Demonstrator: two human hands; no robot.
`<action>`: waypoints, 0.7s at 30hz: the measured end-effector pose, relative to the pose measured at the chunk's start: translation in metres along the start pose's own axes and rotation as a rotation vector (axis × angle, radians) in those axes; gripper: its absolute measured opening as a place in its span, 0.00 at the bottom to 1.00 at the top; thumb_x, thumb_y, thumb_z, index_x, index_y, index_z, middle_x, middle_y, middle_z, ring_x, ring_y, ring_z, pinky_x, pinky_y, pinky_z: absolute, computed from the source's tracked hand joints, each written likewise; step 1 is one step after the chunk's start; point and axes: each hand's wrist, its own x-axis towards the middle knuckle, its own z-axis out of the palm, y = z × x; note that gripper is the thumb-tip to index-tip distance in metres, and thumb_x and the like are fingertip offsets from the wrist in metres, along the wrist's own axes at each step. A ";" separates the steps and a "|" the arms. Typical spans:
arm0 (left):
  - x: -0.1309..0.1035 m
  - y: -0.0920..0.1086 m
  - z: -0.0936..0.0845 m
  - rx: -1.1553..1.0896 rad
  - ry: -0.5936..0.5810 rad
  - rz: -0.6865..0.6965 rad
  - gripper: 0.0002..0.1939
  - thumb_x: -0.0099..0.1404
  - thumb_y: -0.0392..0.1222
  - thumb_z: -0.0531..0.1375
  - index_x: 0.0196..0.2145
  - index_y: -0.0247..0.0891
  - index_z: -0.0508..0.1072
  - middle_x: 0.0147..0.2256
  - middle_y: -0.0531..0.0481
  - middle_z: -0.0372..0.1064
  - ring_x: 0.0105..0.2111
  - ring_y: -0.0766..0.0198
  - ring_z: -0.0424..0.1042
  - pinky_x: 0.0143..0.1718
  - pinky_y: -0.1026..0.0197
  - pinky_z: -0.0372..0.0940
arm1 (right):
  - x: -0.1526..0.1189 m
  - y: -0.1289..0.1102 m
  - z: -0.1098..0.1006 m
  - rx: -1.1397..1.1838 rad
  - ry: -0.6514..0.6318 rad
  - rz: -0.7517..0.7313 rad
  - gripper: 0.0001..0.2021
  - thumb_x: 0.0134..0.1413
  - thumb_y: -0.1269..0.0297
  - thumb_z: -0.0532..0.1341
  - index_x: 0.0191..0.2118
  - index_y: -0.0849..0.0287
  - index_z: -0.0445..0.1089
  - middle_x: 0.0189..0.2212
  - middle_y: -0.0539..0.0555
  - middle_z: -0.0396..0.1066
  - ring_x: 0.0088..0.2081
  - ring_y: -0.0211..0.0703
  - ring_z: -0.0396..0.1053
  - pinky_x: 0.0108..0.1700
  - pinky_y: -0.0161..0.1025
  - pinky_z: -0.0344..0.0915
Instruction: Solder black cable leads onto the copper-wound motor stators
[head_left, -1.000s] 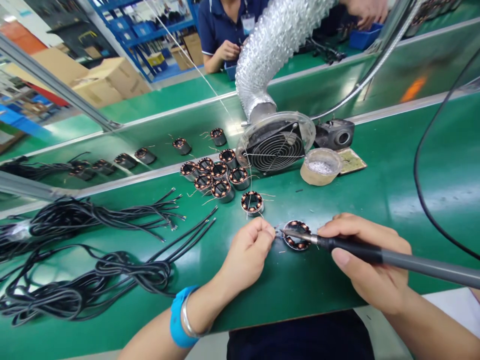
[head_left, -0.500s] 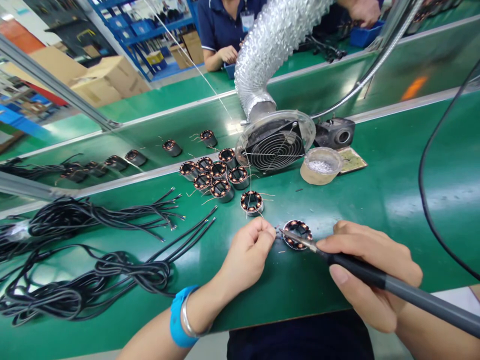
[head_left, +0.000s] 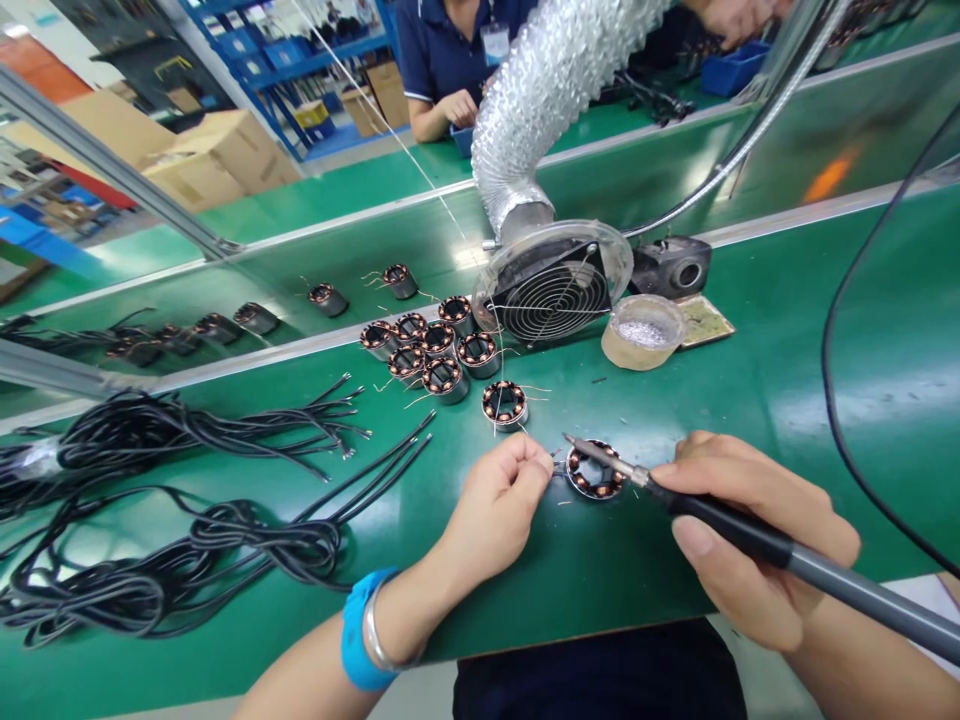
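My right hand (head_left: 757, 530) is wrapped round a soldering iron (head_left: 750, 525), whose metal tip lies above a motor stator (head_left: 595, 470) with copper windings. The tip is slightly raised from the joint area at the ring's left edge. Beside that edge, my left hand (head_left: 506, 490) is closed in a pinch on thin wires (head_left: 559, 466) that reach the stator. Its fingers hide most of what they grip. Another stator (head_left: 505, 404) with loose wire ends sits just beyond my left fingertips, behind it a cluster of several more (head_left: 436, 340).
Bundles of black cables (head_left: 247, 535) lie on the left. A round fume fan (head_left: 555, 290) with a silver duct (head_left: 525, 110) stands at the back, beside a tub of solder bits (head_left: 643, 332). A person (head_left: 457, 70) works across the bench. The iron's black cord (head_left: 832, 390) hangs at right.
The soldering iron's tip has lifted away from the wires, slightly up and over the stator; my right hand has shifted a little right. My left hand has stayed in its pinch.
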 end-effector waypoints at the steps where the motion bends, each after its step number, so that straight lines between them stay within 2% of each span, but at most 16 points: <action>1: 0.000 0.000 0.000 -0.005 -0.001 0.000 0.12 0.65 0.47 0.54 0.27 0.39 0.62 0.19 0.60 0.49 0.20 0.70 0.47 0.23 0.66 0.46 | -0.001 0.002 0.001 0.000 0.025 -0.003 0.17 0.51 0.73 0.59 0.48 0.56 0.73 0.28 0.53 0.72 0.23 0.41 0.65 0.23 0.41 0.63; 5: 0.000 0.003 -0.001 0.005 -0.037 -0.005 0.13 0.67 0.47 0.53 0.27 0.39 0.62 0.19 0.59 0.52 0.21 0.69 0.50 0.24 0.65 0.47 | -0.007 0.013 0.011 -0.027 0.135 0.044 0.22 0.56 0.75 0.60 0.56 0.53 0.70 0.29 0.50 0.74 0.23 0.38 0.69 0.23 0.38 0.66; 10: -0.002 0.003 -0.004 0.085 -0.047 0.041 0.15 0.69 0.48 0.51 0.27 0.39 0.62 0.20 0.58 0.56 0.22 0.68 0.54 0.26 0.65 0.51 | -0.002 0.017 0.017 -0.063 -0.039 0.008 0.22 0.58 0.77 0.60 0.56 0.51 0.69 0.30 0.48 0.76 0.27 0.38 0.73 0.30 0.36 0.71; 13: -0.002 0.000 -0.004 0.115 -0.032 0.069 0.14 0.70 0.48 0.51 0.28 0.39 0.62 0.20 0.59 0.55 0.23 0.68 0.54 0.26 0.65 0.51 | 0.004 0.012 0.011 -0.049 -0.043 -0.007 0.23 0.58 0.74 0.59 0.58 0.54 0.68 0.29 0.50 0.72 0.27 0.39 0.69 0.27 0.38 0.68; 17: -0.002 -0.001 -0.004 0.146 -0.020 0.089 0.14 0.70 0.47 0.51 0.28 0.39 0.61 0.21 0.58 0.55 0.24 0.69 0.54 0.27 0.65 0.51 | 0.006 0.000 -0.001 -0.039 -0.091 -0.010 0.18 0.53 0.72 0.57 0.49 0.57 0.74 0.26 0.52 0.69 0.25 0.40 0.65 0.24 0.40 0.62; 21: -0.001 -0.001 -0.003 0.150 -0.026 0.096 0.14 0.70 0.46 0.51 0.27 0.39 0.61 0.22 0.58 0.55 0.24 0.69 0.54 0.27 0.65 0.51 | 0.004 -0.007 -0.004 0.015 -0.127 0.031 0.14 0.50 0.72 0.56 0.42 0.58 0.73 0.22 0.51 0.65 0.21 0.39 0.61 0.22 0.39 0.58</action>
